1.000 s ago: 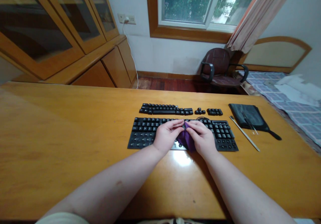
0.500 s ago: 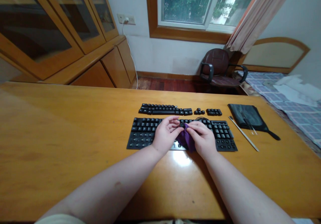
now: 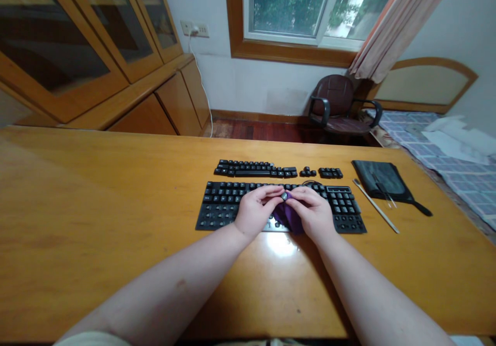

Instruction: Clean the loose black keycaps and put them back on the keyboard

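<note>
Keycap is sitting btwn the fingertips of both hands, just over the computer kbd. L hand is pinching it, thumb on the near side & index on the far side, other fingers curling tog. behind. R hand is clamping thumb & index on a purple cloth, w/ its folds bunching up right beside the keycap & draping down below the fingertips, in front of the kbd's middle. Can't tell if R fingertips are also touching the keycap. Kbd is lying flat on the wooden desk, under & to both sides of the fingers; its near rows are showing bare switches L & R of the hands, while far rows are wearing their caps. Just beyond fingers & kbd, loose black keycaps are lying in rows w/ a long spacebar at the near side; R of that, arrow keycaps & numpad keycaps are forming 2 small clusters. Farther R of the fingers, a white-handled brush is lying slantwise; past it, a black mesh pouch is resting w/ a thin two-pronged tool lying across it.
</note>
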{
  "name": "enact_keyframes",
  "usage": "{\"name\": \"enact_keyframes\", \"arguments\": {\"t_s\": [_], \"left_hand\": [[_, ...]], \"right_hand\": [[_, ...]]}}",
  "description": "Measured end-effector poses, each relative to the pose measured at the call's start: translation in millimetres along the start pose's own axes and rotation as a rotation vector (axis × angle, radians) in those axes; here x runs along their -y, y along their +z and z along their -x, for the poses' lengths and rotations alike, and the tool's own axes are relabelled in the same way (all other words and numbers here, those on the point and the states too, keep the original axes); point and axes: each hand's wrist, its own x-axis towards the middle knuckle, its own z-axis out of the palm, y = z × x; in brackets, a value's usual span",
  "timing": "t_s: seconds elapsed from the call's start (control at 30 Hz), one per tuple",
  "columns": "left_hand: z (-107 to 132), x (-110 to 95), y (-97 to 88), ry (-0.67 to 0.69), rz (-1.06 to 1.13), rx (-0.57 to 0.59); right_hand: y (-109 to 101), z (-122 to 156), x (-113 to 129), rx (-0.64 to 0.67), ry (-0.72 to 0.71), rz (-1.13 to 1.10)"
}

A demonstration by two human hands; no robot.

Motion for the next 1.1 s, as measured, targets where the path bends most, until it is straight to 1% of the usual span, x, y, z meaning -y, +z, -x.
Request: {"name": "enact_keyframes", "arguments": {"t_s": [0.1,0.2,0.27,0.37,0.43,0.53,0.63,0.73,0.87,1.03,1.1], "left_hand": [[0.7,1.9,1.5,0.023,0.003,0.021],[1.0,3.6,2.0,0.059,-0.035,0.054],[1.5,3.6,1.9,0.086,-0.074,0.052],[3.0,3.4,1.0,0.123,-0.161,0.049],[4.0,3.8,0.0,0.154,-0.241,0.069],[4.3,4.8,-1.3,0.186,-0.338,0.086],[3.4,5.0,-2.2,0.189,-0.386,0.09],[3.2,3.4,-2.5,0.19,-0.39,0.099],[5.6,0.5,-1.5,0.204,-0.369,0.073],[8.7,1.1,2.2,0.171,-0.21,0.086],[8.1,2.5,2.5,0.182,-0.16,0.064]], "right_hand": [[0.4,0.6,-0.3,-0.07,-0.001,0.013],[-1.1,1.1,-0.7,-0.083,0.002,0.029],[-2.3,1.2,0.6,-0.071,-0.016,0.03],[-2.4,1.6,3.6,-0.014,-0.054,0.032],[-0.9,2.1,4.5,0.01,-0.053,0.036],[2.3,2.9,3.2,-0.037,-0.017,0.042],[4.1,3.5,1.4,-0.098,0.023,0.045],[3.8,4.3,1.6,-0.121,0.012,0.061],[2.7,5.6,4.2,-0.079,-0.061,0.093],[0.8,2.8,2.3,-0.204,-0.051,0.101],[-1.1,0.8,0.1,-0.243,-0.049,0.088]]}}
